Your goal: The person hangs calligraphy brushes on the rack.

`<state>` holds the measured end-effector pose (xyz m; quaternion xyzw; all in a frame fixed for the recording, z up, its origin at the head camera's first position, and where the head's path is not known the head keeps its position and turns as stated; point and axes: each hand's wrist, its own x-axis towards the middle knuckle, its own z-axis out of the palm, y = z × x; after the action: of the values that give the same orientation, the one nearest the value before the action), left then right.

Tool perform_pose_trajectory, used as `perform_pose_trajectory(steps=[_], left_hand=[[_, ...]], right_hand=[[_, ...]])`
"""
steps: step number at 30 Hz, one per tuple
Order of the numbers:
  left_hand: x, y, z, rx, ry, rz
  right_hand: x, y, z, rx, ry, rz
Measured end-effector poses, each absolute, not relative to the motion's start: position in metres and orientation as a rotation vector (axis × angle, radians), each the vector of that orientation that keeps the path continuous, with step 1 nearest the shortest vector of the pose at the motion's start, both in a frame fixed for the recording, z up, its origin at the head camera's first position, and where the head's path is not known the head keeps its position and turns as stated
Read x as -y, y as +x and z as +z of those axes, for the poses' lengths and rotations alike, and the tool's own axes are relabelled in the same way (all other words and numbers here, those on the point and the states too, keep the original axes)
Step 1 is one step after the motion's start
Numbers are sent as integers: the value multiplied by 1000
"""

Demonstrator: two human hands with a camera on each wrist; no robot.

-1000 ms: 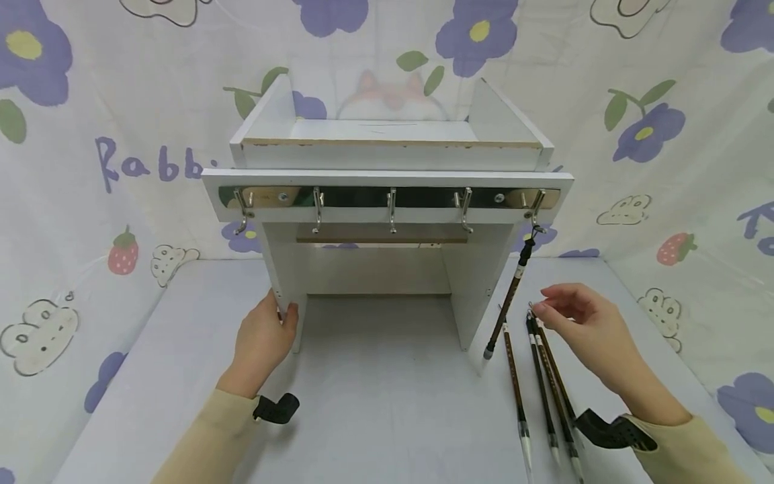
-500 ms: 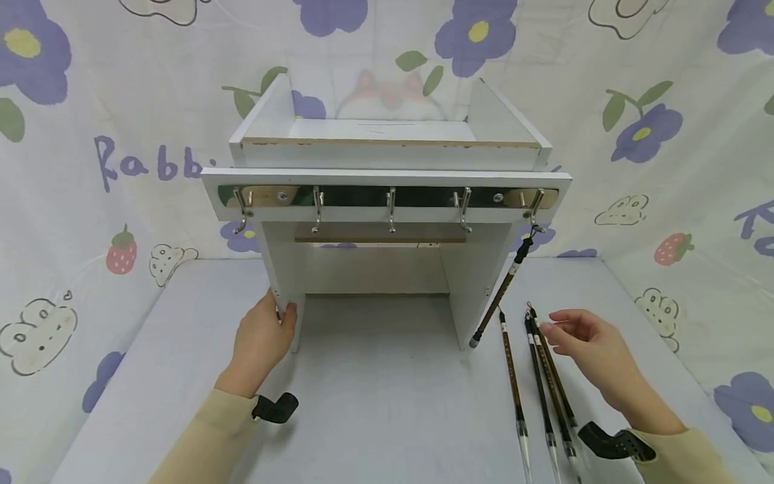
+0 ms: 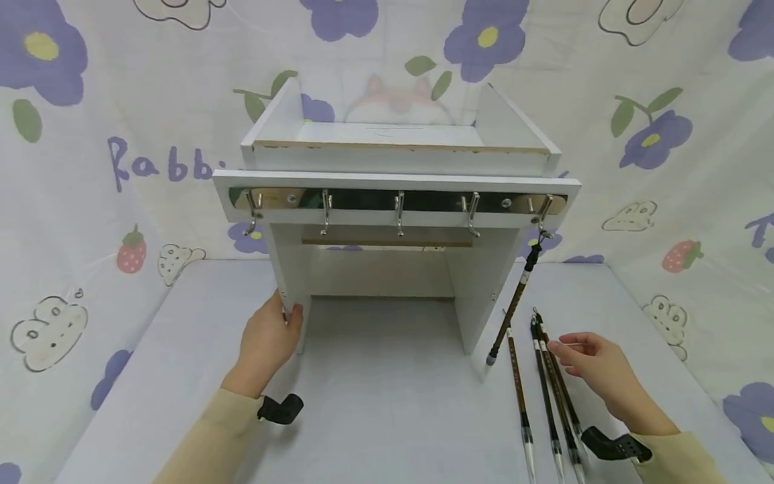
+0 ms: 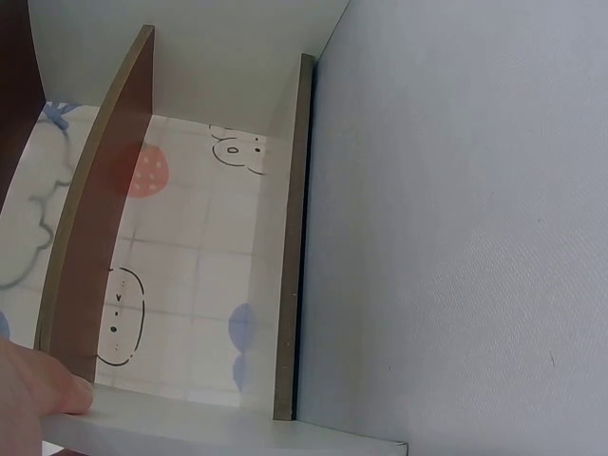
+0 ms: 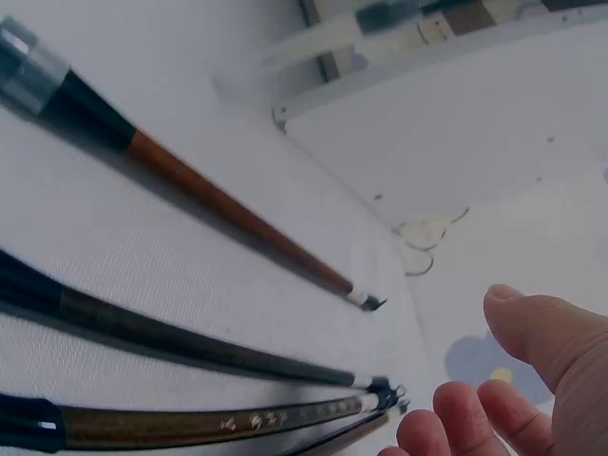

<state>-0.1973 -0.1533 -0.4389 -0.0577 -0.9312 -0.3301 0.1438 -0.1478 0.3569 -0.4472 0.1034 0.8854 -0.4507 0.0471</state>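
My left hand (image 3: 269, 339) grips the left side panel of a white wooden rack (image 3: 284, 269), its thumb on the front edge. In the left wrist view the thumb (image 4: 57, 380) rests on that panel. My right hand (image 3: 595, 370) hovers beside several calligraphy brushes (image 3: 545, 383) lying on the table, fingers loosely bent. In the right wrist view its thumb (image 5: 532, 323) stands apart from the fingers, nothing between them. A single brush (image 3: 519, 390) lies left of the group. Another brush (image 3: 515, 302) hangs by its loop from the rack's rightmost hook (image 3: 544, 214), tip down.
A metal strip with several hooks (image 3: 399, 212) runs across the rack's front board, the other hooks bare. Above it is an open-topped tray section (image 3: 399, 158). Behind stands a patterned cloth (image 3: 641, 222). The white table (image 3: 387, 403) extends in front.
My right hand has moved down along the lying brushes, toward me. The hanging brush swings left and then back right. My left hand stays on the rack; the head view shifts slightly.
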Motion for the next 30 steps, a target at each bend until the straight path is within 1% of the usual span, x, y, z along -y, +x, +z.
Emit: perform_pose_trajectory(steps=[10,20,30], left_hand=[[152,-196,-438,2701,-143,-954],[151,-196,-440,2684,-139,-940],[151,-193,-437,2679,-135,-927]], right_hand=[[-374,-160,-468,-2607,429,-1375],[-390,-169,-479,-2551,477,-1272],[-388,-171,-483,-2560,456,-1268]])
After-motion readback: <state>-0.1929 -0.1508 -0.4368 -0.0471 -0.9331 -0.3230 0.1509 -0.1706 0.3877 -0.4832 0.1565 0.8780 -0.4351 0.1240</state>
